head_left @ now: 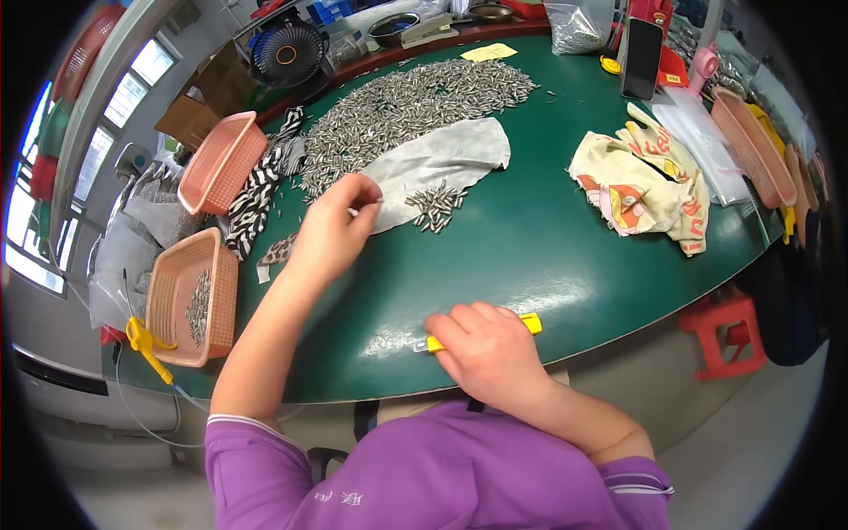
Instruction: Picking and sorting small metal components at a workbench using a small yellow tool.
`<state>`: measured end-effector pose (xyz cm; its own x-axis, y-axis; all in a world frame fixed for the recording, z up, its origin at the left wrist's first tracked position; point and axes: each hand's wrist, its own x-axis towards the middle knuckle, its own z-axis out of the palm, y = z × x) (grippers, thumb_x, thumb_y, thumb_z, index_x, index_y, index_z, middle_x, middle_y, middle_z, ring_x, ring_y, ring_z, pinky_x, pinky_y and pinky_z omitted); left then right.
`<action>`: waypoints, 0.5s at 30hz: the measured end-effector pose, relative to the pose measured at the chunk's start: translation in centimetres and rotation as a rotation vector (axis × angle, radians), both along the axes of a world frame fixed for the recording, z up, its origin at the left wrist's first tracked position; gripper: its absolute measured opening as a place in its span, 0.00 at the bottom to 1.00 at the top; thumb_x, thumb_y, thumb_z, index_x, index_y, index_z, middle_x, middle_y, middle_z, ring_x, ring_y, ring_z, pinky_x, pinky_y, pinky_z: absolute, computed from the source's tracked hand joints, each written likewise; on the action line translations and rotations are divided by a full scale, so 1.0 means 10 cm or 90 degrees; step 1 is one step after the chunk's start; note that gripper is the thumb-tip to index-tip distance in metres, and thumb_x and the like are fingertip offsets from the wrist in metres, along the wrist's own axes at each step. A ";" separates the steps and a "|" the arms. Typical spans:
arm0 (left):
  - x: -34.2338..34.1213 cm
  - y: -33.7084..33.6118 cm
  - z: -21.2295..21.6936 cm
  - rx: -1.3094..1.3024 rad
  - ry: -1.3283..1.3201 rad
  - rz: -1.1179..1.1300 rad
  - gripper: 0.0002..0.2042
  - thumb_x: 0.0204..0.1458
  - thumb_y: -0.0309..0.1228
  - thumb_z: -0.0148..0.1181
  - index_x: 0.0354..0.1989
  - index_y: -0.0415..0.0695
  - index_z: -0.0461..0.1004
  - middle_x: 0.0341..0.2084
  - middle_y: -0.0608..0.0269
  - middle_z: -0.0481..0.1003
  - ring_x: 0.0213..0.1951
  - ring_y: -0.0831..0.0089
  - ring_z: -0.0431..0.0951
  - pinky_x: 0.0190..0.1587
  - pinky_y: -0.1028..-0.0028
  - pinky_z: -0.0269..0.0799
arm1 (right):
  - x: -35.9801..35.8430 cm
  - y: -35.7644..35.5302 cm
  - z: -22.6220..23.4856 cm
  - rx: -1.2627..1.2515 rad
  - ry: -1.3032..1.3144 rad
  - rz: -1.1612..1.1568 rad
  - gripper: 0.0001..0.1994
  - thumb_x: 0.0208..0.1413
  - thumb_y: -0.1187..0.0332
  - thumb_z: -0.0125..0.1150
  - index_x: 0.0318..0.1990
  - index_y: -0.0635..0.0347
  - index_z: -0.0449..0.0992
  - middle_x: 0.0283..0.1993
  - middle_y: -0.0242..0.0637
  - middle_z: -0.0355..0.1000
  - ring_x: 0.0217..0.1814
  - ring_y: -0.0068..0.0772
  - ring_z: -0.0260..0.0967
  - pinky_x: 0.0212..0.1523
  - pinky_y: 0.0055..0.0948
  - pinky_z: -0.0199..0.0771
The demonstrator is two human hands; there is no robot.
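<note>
My left hand [336, 225] is raised over the near left end of a white cloth [442, 155], thumb and fingers pinched together. Whatever sits between the fingertips is too small to make out. Beside it on the cloth's near edge lies a small heap of short metal pins [435, 208]. Behind the cloth spreads a large pile of the same pins [397, 106]. Close to the table's front edge, my right hand [490, 349] is curled over a yellow bar-shaped tool [531, 323], whose pale end pokes out left of the fingers. The palm hides its middle.
Two pink baskets [212, 163] stand at left, the nearer one [163, 305] holding pins. A yellow air gun [148, 349] hangs by it. Patterned cloth [252, 203] lies alongside. At right are a cream printed cloth [640, 185], plastic bags [707, 150] and an upright phone [642, 57].
</note>
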<state>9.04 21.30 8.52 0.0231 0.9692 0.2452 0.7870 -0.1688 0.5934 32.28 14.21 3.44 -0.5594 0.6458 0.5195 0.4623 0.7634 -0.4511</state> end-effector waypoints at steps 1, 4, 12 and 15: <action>-0.02 -0.10 0.05 0.011 -0.046 0.011 0.09 0.53 0.22 0.55 0.43 0.43 0.74 0.31 0.66 0.73 0.34 0.79 0.73 0.38 0.78 0.70 | 0.00 0.00 0.00 -0.002 0.000 0.002 0.12 0.40 0.71 0.65 0.36 0.51 0.73 0.28 0.30 0.64 0.31 0.34 0.67 0.32 0.33 0.66; -0.12 -0.44 0.12 -0.023 -0.102 -0.001 0.11 0.56 0.20 0.53 0.47 0.40 0.74 0.32 0.68 0.73 0.35 0.81 0.73 0.41 0.80 0.69 | 0.02 -0.01 0.01 -0.004 -0.002 0.005 0.13 0.39 0.71 0.65 0.36 0.51 0.74 0.28 0.30 0.65 0.32 0.34 0.67 0.32 0.34 0.66; 0.12 -1.25 -0.23 -0.116 -0.707 0.010 0.06 0.55 0.20 0.58 0.40 0.39 0.72 0.34 0.60 0.76 0.36 0.75 0.76 0.40 0.77 0.74 | 0.01 -0.01 0.14 -0.028 0.070 -0.002 0.13 0.48 0.66 0.65 0.43 0.54 0.76 0.32 0.33 0.68 0.32 0.38 0.67 0.34 0.35 0.68; 0.22 -1.35 -0.40 -0.155 -0.899 -0.041 0.06 0.56 0.20 0.57 0.41 0.41 0.70 0.33 0.62 0.74 0.35 0.76 0.73 0.39 0.78 0.69 | 0.03 0.00 0.22 -0.039 0.089 0.017 0.15 0.51 0.65 0.63 0.47 0.54 0.74 0.35 0.32 0.67 0.37 0.34 0.67 0.37 0.34 0.68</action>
<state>11.26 7.85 4.57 -0.0511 0.9963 -0.0696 -0.4803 0.0366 0.8763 32.57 14.19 5.66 -0.5012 0.6651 0.5535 0.3717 0.7432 -0.5564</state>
